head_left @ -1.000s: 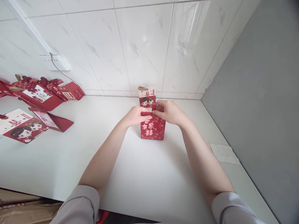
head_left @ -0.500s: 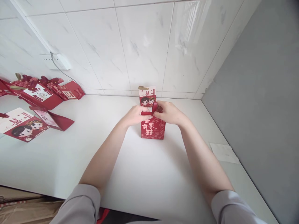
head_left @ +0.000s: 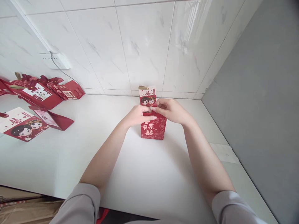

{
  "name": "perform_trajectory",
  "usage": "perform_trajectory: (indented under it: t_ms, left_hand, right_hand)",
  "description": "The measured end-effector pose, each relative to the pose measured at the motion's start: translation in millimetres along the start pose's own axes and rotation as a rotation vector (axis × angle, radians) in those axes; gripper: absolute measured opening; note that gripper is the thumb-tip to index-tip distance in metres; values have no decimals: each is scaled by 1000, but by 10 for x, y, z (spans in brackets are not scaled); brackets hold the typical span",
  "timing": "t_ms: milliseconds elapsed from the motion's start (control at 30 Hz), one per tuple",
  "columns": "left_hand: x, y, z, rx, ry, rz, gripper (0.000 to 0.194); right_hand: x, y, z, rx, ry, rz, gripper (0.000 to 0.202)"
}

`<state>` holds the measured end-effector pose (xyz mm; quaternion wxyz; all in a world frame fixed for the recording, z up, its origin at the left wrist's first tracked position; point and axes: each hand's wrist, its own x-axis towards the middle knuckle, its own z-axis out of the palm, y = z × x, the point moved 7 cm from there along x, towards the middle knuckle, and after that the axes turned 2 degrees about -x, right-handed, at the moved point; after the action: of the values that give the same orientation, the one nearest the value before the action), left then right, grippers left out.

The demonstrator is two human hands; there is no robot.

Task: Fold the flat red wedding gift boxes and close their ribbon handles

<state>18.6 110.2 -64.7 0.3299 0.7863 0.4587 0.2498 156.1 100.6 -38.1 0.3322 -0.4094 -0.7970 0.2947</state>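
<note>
A red gift box point(head_left: 153, 130) with pale Chinese characters and a floral print stands upright on the white table in front of me. My left hand point(head_left: 137, 116) is closed at its top edge, thumb along the front and fingers behind. Over the top right of the box my right hand point(head_left: 173, 111) pinches the dark red ribbon point(head_left: 155, 105), partly hidden by the fingers. Just behind stands a white and red card-like box point(head_left: 147, 101) with two cartoon figures and an olive ribbon point(head_left: 143, 87).
Several red gift boxes point(head_left: 44, 96) cluster by the wall at the left. Nearer lie a cartoon-printed box point(head_left: 24, 124) and a red folded piece point(head_left: 61, 122). A grey panel point(head_left: 259, 93) borders the right side; a socket point(head_left: 54, 61) with a cable is on the tiled wall.
The ribbon loop that stood up between my hands is now lower and mostly covered by my fingers. My right hand has shifted slightly, and my left thumb reaches further right along the box.
</note>
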Motion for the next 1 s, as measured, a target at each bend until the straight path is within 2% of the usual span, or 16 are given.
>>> perform_trajectory:
  t_ms: [100, 200, 400, 467, 600, 700, 767, 867, 1000]
  left_hand:
    - [9, 42, -10, 55, 52, 49, 27]
    - [-8, 93, -5, 94, 37, 104, 27]
    - [-9, 99, -4, 80, 37, 122, 30]
    - [-9, 107, -37, 64, 74, 120, 27]
    - [-51, 158, -212, -16, 191, 143, 24]
    - [-78, 131, -339, -24, 187, 139, 27]
    - [-79, 42, -383, 11, 118, 83, 29]
    - [-84, -124, -434, 95, 31, -41, 28]
    - [-84, -151, -443, 111, 27, -70, 31]
  right_hand:
    - [3, -24, 2, -20, 15, -28, 21]
    - [5, -34, 3, -40, 21, -59, 21]
    - [-5, -47, 0, -50, 22, -91, 17]
    - [-8, -86, -30, -51, 79, -124, 16]
    - [-37, -190, -158, -76, 327, -226, 17]
    - [-45, -219, -164, -83, 367, -278, 23]
    - [-33, -188, -150, -96, 330, -244, 31]
    - [-27, -93, -174, -92, 293, -112, 48]
    - [-74, 47, -307, -61, 400, 58, 59]
